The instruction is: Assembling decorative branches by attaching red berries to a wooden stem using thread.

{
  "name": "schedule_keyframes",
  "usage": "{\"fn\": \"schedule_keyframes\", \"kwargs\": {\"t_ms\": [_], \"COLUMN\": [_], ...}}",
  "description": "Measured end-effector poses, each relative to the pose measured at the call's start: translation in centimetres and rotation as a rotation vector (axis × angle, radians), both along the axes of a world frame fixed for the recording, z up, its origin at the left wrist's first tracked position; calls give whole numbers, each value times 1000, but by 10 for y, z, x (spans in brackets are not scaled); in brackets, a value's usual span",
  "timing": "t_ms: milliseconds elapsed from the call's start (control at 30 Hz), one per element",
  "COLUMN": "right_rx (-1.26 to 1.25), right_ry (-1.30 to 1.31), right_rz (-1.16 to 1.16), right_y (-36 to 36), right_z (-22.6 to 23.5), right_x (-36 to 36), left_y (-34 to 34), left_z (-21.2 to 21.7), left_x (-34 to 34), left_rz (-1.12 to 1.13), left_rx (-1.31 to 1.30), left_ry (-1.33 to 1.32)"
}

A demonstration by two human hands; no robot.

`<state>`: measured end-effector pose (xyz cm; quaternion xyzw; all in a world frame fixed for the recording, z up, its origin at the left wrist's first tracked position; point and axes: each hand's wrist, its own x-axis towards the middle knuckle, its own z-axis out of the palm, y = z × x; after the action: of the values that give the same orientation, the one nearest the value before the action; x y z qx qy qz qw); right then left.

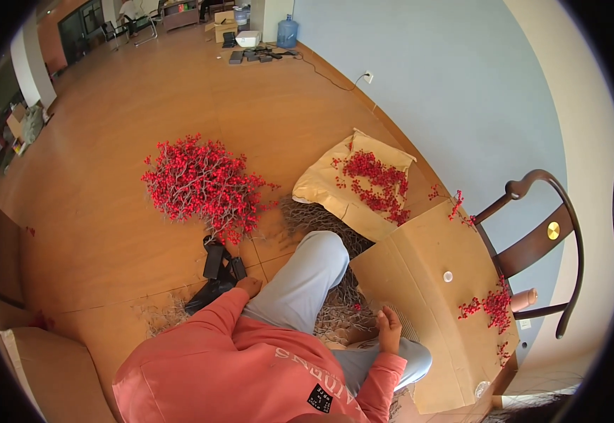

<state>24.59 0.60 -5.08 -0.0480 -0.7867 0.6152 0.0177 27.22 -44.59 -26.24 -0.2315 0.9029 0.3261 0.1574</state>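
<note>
My right hand is raised over my bent leg, beside the edge of a flat cardboard sheet. Its thumb and fingers are pinched together; whatever they hold is too small to name. My left hand lies low by my other thigh, next to a black boxy object on the floor. Its fingers are mostly hidden. Bare brown twigs are heaped between and under my legs. A big bundle of red-berry branches lies ahead to the left. Loose red berry sprigs rest on brown paper.
More berry sprigs lie at the cardboard's right side, by a dark wooden chair. Cardboard boxes stand at the left. Far off are a blue water bottle, a cable along the wall, and several dark devices.
</note>
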Motion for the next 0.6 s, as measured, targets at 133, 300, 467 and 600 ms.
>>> {"fn": "schedule_keyframes", "kwargs": {"t_ms": [133,300,467,600], "right_rx": [-91,-163,-323,-337], "right_ry": [-163,-234,-120,349], "right_rz": [4,-22,-63,-30], "right_y": [-5,-6,-14,-11], "right_z": [22,37,79,200], "right_x": [3,8,15,13], "left_y": [1,19,21,21], "left_z": [25,123,147,144], "left_x": [-7,-9,-8,-14], "left_rz": [24,78,72,102], "left_rx": [11,69,233,275], "left_ry": [-24,59,97,87]}}
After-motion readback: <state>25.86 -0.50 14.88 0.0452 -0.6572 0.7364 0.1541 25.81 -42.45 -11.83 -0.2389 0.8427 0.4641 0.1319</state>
